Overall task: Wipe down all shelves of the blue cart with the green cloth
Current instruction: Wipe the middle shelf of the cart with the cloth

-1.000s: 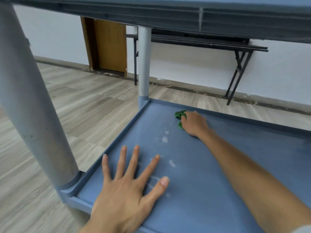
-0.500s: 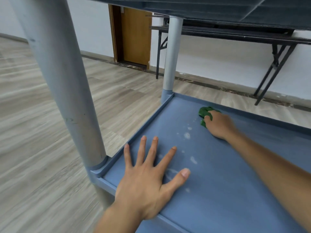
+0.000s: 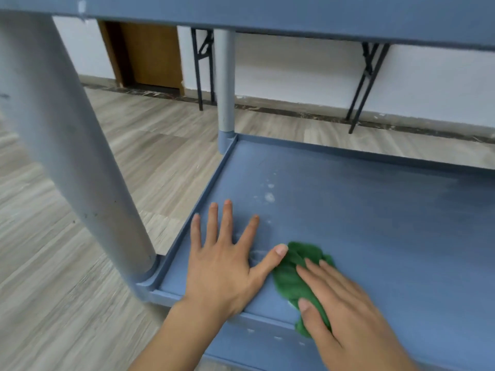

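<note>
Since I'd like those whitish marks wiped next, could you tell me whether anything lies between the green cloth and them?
Nothing visible does: the shelf between the green cloth under the right hand and the whitish marks is bare. The left hand lies flat just left of that path, thumb beside the cloth.

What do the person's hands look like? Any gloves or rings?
No gloves, rings or watch. The left hand and right hand are bare, with short, plain nails, and no sleeves show on the arms in view.
</note>
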Demonstrator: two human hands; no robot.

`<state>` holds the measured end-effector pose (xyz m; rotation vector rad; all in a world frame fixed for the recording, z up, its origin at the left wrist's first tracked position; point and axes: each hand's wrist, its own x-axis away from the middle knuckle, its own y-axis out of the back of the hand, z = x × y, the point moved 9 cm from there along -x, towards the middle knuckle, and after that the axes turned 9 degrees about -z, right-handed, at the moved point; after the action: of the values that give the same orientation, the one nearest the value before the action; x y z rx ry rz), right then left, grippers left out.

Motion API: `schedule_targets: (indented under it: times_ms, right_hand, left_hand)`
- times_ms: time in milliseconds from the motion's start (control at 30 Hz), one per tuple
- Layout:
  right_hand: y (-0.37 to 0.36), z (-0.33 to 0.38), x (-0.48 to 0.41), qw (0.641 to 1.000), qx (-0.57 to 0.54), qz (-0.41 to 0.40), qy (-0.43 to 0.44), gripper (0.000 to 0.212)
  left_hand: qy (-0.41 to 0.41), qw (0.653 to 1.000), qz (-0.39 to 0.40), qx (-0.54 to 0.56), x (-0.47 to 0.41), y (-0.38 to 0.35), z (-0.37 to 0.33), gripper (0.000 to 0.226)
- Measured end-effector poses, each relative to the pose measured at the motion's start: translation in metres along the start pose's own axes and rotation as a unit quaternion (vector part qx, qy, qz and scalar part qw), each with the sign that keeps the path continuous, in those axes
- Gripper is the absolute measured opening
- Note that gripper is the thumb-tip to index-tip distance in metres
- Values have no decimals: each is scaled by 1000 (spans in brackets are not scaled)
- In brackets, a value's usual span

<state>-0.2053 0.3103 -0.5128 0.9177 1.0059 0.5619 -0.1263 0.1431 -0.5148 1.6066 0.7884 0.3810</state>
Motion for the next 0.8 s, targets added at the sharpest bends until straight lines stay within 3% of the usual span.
schedule_targets:
  times_ms: [100, 233, 300, 367, 433, 600, 800]
  right_hand:
    - [-2, -1, 2, 1000, 14, -11, -14, 66]
    - [-22, -7, -29, 998, 56, -16, -8, 68]
    - [-34, -9, -50, 997, 71, 23, -8, 60]
    - [-46, -15, -76, 994, 71, 80, -29, 72]
    - [-63, -27, -105, 989, 62, 118, -64, 64]
    - [-101, -66, -202, 988, 71, 79, -109, 44]
    - [-130, -100, -289, 981, 50, 53, -180, 40]
  left_hand:
    - [0, 1000, -25, -10, -31, 23, 17, 90]
    - [11, 999, 27, 17, -64, 10, 46, 85]
    - [-21, 998, 51, -1, -61, -6, 46, 82]
    - [-56, 997, 49, -33, -55, -13, 41, 80]
    - [-52, 998, 42, -17, -55, -12, 43, 78]
    - [-17, 998, 53, 43, -57, -8, 46, 84]
    - [0, 995, 68, 70, -55, -4, 48, 81]
